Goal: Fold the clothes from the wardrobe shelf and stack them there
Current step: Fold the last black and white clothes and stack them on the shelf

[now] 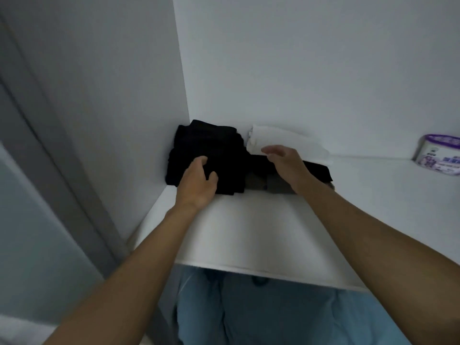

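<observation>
Left hand point(196, 180) rests loose-fingered on the black pile point(209, 148); right hand point(286, 163) open, holding nothing, by the white fold point(296, 143).

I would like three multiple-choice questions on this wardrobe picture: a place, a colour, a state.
1. Where does the tub stand?
A. at the shelf's right end
B. on the floor
C. on a chair

2. What colour is the clothes pile in the corner?
A. red
B. black
C. yellow

3. How is the right hand?
A. gripping the tub
B. open, holding nothing
C. pinching a hanger

Answers: 1 A, it sits far right; 2 B, the pile is plainly black; 3 B, its fingers are loose.
</observation>
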Tool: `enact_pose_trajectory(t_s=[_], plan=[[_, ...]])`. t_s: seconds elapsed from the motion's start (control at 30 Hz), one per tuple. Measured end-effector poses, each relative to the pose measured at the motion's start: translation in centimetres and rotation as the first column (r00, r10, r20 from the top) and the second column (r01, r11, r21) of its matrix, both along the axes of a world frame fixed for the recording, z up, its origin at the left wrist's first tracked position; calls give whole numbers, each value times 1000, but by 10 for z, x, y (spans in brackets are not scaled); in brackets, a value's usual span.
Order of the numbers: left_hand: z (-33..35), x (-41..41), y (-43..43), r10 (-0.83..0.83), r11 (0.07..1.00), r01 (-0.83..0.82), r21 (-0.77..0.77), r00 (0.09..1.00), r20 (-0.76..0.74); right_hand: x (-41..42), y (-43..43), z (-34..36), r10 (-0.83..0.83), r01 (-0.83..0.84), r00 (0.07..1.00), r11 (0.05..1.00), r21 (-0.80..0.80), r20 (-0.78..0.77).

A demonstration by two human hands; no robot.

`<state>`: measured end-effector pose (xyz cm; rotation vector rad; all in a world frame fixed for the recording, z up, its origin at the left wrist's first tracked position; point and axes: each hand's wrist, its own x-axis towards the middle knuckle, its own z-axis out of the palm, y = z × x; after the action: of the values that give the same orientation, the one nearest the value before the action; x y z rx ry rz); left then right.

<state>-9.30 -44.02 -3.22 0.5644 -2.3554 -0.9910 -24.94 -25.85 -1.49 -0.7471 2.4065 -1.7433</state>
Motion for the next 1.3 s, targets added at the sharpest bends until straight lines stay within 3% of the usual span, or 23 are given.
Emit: enact_pose_trajectory(t_s=[0.13,0.27,0.43,0.6,0.8,1.13,1.3], plan=[[-2,89,13,-12,1000,8,-29,991,-135,73,-15,21,134,-124,990,978,-167,51],[-9,176,12,78,997,-79,6,970,-229,144,-40,38,239,-213,969,936,-279,63],[-24,242,12,37,999,-31,28,966,-254,224,-86,48,369,-337,926,903,-268,82],[-37,268,14,31,998,-15,69,971,-237,278,-150,60,452,-406,872,882,-238,188],[-37,294,2,31,995,-19,100,992,-124,294,-181,56,441,-316,820,880,-355,364],[-25,294,0,38,995,-25,97,989,-141,307,-178,54,430,-295,835,877,-380,344],[-18,274,2,187,981,-189,-36,981,-52,295,-156,51,411,-265,843,878,-398,347]])
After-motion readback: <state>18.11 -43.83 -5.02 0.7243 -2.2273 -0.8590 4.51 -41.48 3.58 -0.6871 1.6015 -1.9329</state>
